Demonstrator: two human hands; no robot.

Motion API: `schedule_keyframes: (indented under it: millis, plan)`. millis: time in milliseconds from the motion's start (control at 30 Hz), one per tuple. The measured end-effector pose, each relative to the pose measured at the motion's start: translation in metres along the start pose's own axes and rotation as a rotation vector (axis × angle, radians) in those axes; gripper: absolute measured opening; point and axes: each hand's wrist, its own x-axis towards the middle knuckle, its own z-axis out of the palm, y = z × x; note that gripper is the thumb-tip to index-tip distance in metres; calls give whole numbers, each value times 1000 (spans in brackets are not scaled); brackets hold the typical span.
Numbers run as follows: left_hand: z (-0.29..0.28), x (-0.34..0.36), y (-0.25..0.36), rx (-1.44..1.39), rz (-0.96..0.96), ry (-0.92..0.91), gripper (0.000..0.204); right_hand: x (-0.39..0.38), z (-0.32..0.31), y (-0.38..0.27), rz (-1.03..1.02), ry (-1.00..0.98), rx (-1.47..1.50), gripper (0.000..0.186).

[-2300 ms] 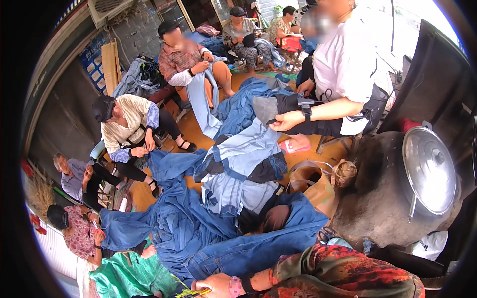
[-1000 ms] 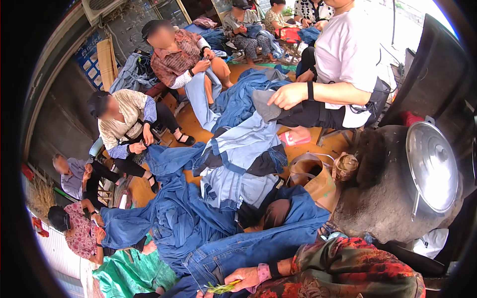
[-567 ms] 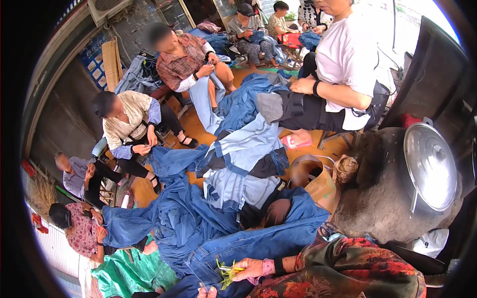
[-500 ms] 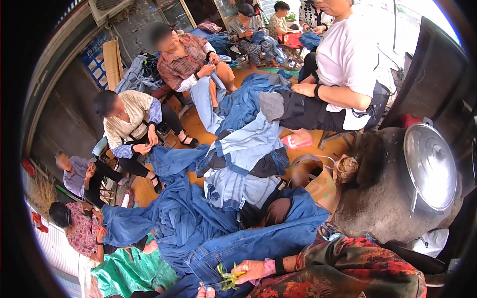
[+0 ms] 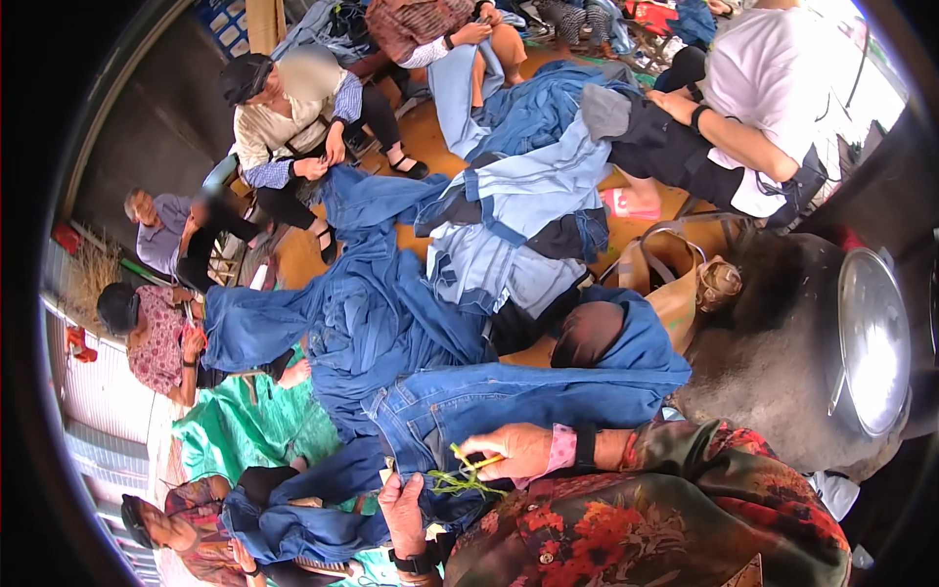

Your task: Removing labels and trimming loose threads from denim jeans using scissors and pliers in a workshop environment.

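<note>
Blue jeans (image 5: 548, 393) lie across my lap, their waistband toward me. My left hand (image 5: 402, 507) is closed in a pinch at the waistband edge, beside a small tan tag (image 5: 388, 468). Just right of it, my right hand (image 5: 513, 451) is closed around a thin yellow tool (image 5: 485, 462); its exact kind is unclear. Green strands (image 5: 458, 482) dangle at that hand's fingertips, over the denim. Both hands are close together, with a small gap between them. A dark round knee (image 5: 587, 335) shows beyond the jeans.
A heap of denim (image 5: 367, 323) spreads ahead, with people seated around it holding garments. A tan bag (image 5: 675, 289) stands front right, next to a large stove with a metal lid (image 5: 873, 340). Green sheeting (image 5: 245, 421) covers ground at left.
My view has shifted down, bringing another seated person in at lower left. My left hand has risen into view at the waistband, and my right hand has moved up slightly with the yellow tool.
</note>
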Motion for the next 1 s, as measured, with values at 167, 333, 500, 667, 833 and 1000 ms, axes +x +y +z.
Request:
schedule_keyframes:
  millis: [167, 333, 500, 667, 833, 1000]
  plan:
    - [1, -8, 11, 202, -31, 55, 8, 7, -19, -45, -162, 223, 250, 19]
    - [7, -17, 42, 518, 14, -90, 16, 48, -13, -55, -351, 275, 382, 23]
    - [-19, 15, 65, 295, -71, -52, 24, 56, -48, -69, -193, 249, 1026, 20]
    - [11, 101, 168, 1004, 390, -185, 39, 94, -47, 42, 54, 495, 1140, 35]
    - [181, 168, 213, 253, 158, -389, 15, 93, 0, 32, -6, 296, 1179, 41]
    - [347, 250, 185, 232, 6, -834, 22, 72, -44, 46, 45, 112, 1266, 38]
